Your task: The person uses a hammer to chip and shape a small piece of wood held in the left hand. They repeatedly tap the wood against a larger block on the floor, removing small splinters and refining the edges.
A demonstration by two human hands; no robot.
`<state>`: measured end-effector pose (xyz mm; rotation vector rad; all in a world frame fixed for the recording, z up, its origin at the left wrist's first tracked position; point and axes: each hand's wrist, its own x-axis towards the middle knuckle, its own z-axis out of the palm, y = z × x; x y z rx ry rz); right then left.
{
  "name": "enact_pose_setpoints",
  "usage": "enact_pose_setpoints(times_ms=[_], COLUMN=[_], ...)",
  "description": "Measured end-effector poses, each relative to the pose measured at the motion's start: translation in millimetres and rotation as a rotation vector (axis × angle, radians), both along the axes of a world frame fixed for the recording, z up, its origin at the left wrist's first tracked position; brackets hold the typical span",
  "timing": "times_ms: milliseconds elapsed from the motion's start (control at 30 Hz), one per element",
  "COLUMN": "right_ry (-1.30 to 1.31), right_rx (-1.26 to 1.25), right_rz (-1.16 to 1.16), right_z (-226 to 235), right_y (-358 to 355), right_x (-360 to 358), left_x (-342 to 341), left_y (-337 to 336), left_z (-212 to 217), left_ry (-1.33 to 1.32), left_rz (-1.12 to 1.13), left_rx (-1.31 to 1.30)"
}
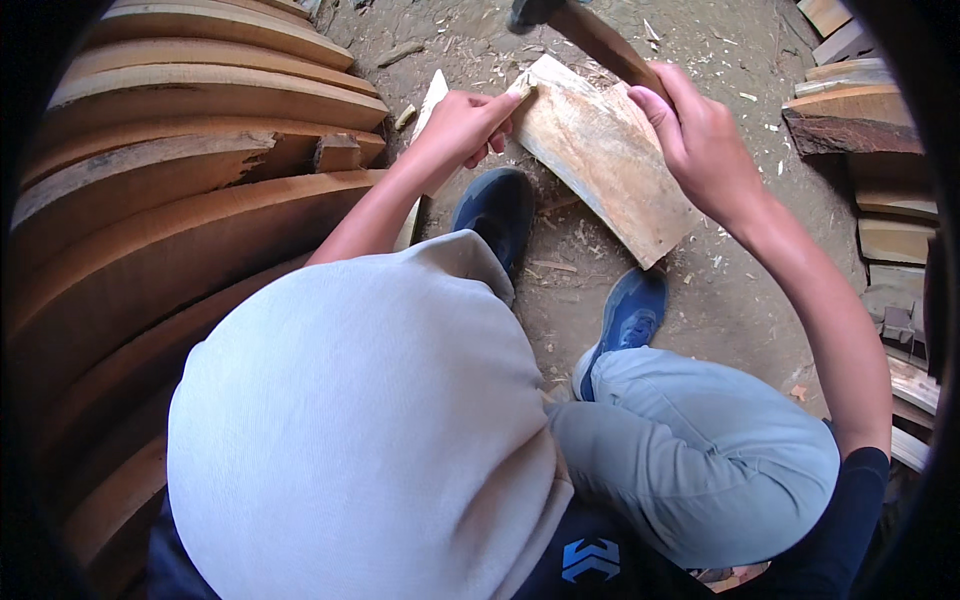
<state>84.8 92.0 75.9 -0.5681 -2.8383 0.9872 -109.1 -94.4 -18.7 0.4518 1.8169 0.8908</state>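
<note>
My right hand [700, 145] is wrapped round the wooden handle of a hammer [608, 46]. The hammer's dark head is raised at the top edge of the view, above the far end of a pale wooden board [610, 150]. That board lies at a slant on the ground, just beyond my feet. At its far left corner my left hand [480, 125] has thumb and fingers pinched together. A small yellowish bit shows at those fingertips, too small to name.
Curved wooden planks [200, 95] are stacked closely along my left. More cut timber [855, 110] is piled on the right. Wood chips and shavings litter the dirt ground [740, 290]. My blue shoes [632, 308] stand close to the board's near edge.
</note>
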Motion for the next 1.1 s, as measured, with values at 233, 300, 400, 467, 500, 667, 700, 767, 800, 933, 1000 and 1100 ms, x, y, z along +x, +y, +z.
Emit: enact_pose_setpoints(times_ms=[233,300,400,467,500,667,700,767,800,933,1000,1100], right_ry=[-0.099,-0.057,-0.065,-0.176,-0.147,0.066,-0.032,-0.113,-0.155,-0.090,-0.142,-0.180], right_rx=[0.032,0.003,0.033,0.105,0.103,0.045,0.013,0.108,0.157,0.064,0.022,0.109], right_rz=[-0.007,-0.032,-0.024,0.035,0.031,-0.042,-0.083,0.012,0.058,-0.029,-0.064,0.013], right_z=[-3.1,2.1,4.6,-1.4,-1.7,9.6,15.8,7.5,5.5,18.3,21.0,10.7], right_y=[-13.2,-14.5,-15.4,-16.0,-13.8,-14.1,-18.5,-13.1,-10.9,-7.9,-15.8,-12.8], right_x=[5.3,3.7,2.2,4.0,3.1,-3.3,-3.8,-2.5,-2.9,-9.2,-8.4,-3.7], left_x=[-0.2,0.3,0.4,3.2,2.8,2.3,2.4,3.6,3.4,2.7,3.0,4.1], left_y=[1.9,1.0,2.2,1.7,1.8,1.9,1.6,1.4,2.4,1.6,1.6,2.3], left_z=[-5.0,-8.1,-6.1,-2.0,-2.7,-4.7,-3.9,-2.4,-2.7,-5.1,-5.5,-4.2], left_ry=[-0.010,-0.016,-0.010,-0.001,-0.001,-0.003,-0.010,-0.024,-0.029,-0.020,-0.008,-0.008], left_rz=[0.027,0.030,0.023,0.020,0.023,0.040,0.037,0.028,0.026,0.032,0.028,0.017], left_rx=[0.010,0.015,0.013,0.004,0.009,-0.008,-0.008,-0.003,-0.002,-0.002,0.000,0.003])
